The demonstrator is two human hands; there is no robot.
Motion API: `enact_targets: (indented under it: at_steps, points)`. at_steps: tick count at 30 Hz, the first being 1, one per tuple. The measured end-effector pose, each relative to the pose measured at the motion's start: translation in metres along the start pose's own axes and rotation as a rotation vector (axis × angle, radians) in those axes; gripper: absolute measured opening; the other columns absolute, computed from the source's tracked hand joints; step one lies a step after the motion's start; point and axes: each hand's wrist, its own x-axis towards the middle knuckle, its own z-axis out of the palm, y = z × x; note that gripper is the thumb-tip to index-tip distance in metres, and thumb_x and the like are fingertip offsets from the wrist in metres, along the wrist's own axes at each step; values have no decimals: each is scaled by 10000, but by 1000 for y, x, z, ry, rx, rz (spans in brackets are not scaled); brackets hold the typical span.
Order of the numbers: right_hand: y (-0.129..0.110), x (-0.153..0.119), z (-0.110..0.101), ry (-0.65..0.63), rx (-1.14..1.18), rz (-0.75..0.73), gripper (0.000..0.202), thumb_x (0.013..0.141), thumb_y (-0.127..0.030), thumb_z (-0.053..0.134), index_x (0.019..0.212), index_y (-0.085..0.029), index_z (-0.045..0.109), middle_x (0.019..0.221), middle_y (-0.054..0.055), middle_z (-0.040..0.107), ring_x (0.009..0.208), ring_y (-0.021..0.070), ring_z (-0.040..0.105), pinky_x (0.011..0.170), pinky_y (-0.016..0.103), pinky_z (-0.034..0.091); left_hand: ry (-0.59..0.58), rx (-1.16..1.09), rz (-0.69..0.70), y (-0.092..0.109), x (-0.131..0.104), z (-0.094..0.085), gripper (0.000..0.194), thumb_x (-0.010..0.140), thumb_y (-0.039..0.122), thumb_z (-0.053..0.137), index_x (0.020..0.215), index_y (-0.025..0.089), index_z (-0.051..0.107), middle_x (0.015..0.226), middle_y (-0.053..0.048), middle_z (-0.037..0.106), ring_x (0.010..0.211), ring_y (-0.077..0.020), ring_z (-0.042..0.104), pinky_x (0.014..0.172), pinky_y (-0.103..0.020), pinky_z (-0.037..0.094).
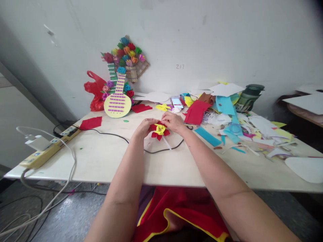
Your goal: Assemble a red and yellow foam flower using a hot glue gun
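Observation:
A paper flower with red petals and a yellow centre is held over the middle of the table. My left hand grips its upper left petals, fingers closed. On the upper right edge, my right hand pinches a red petal with thumb and forefinger. A thin white strip hangs below the flower towards a black cable lying on the table.
A yellow power strip with a white charger lies left. Behind stand a decorated paper guitar, paper flowers and a red bag. Paper scraps, a phone and a dark green bottle lie right.

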Motion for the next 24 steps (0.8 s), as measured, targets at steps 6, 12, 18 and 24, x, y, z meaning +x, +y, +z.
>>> enact_targets:
  at_steps: [6,12,18,24]
  points:
    - [-3,-1,0,11,-9,1,113,788,-209,563,768,-190,673,973,25,648,861,154,586,631,263,385,31,33,-15,-1,2,0,231,587,274,750,693,100,641,655,-64,637,613,-153,601,578,-255,466]
    - [-5,0,-1,8,-8,6,88,772,-198,573,741,-193,655,977,27,638,883,160,577,633,261,380,40,76,1,3,-3,2,246,586,296,746,676,88,653,630,-68,633,584,-147,587,566,-259,458]
    - [-2,1,-3,-53,81,56,124,794,-227,555,763,-183,667,944,26,644,815,137,571,661,251,400,54,120,4,5,-4,3,220,555,288,750,618,105,646,596,-54,626,547,-135,573,544,-252,439]
    - [0,2,-7,-113,77,89,205,828,-239,496,790,-178,688,963,38,661,858,153,579,714,259,412,15,130,28,4,-2,-1,299,506,334,784,669,105,683,637,-62,658,587,-147,602,593,-253,456]
